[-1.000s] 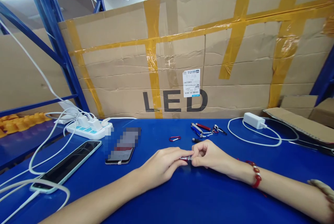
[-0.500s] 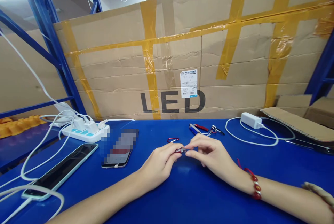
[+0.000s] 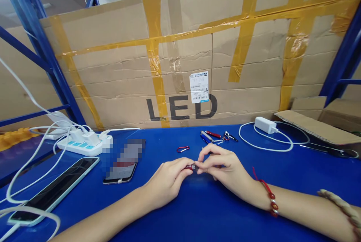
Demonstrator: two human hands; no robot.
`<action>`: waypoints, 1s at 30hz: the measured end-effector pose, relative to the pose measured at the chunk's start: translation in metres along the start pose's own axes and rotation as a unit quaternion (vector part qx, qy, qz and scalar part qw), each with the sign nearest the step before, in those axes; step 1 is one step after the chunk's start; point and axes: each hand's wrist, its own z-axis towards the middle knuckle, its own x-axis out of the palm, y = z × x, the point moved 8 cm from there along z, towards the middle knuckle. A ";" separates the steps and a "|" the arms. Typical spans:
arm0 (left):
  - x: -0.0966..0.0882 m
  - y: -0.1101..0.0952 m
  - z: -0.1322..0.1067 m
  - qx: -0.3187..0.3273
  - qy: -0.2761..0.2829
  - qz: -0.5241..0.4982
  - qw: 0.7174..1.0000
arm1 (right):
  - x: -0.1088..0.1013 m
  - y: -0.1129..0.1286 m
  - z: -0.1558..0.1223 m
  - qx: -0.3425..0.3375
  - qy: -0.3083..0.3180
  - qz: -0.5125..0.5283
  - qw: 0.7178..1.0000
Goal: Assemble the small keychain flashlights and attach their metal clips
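My left hand (image 3: pixel 169 178) is closed around a small red tube (image 3: pixel 189 167) with a silvery end. Most of the tube is hidden behind the fingers. Thumb and forefinger of my right hand (image 3: pixel 221 163) pinch together at that silvery end, just over the blue tabletop (image 3: pixel 203 212). Whether a separate small part lies between the right fingertips is too small to tell. Beyond the hands lies a red carabiner (image 3: pixel 183 149). Farther back are a blue-and-silver pen-like tube (image 3: pixel 207 137), a red one (image 3: pixel 213 134) and a small dark piece with a metal clasp (image 3: pixel 231 136).
At left lie a phone in a pale case (image 3: pixel 53 189), a second phone (image 3: pixel 121 174) and a white power strip (image 3: pixel 87 148) with tangled cables. A white charger (image 3: pixel 265 125) with looped cable sits back right, near a cardboard flap (image 3: pixel 321 127). A large cardboard panel (image 3: pixel 180 65) stands behind.
The view has shifted slightly, so everything sits a little further left. The right fingers have closed in on the silvery end; the left hand keeps its hold on the tube.
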 end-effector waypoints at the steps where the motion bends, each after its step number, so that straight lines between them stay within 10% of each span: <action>1: 0.001 -0.001 0.000 0.002 0.007 -0.003 1.000 | 0.001 0.001 -0.001 -0.006 0.004 -0.004 1.000; 30: 0.003 0.003 -0.003 0.019 -0.021 0.050 0.998 | 0.024 -0.046 -0.008 0.258 0.096 0.090 0.957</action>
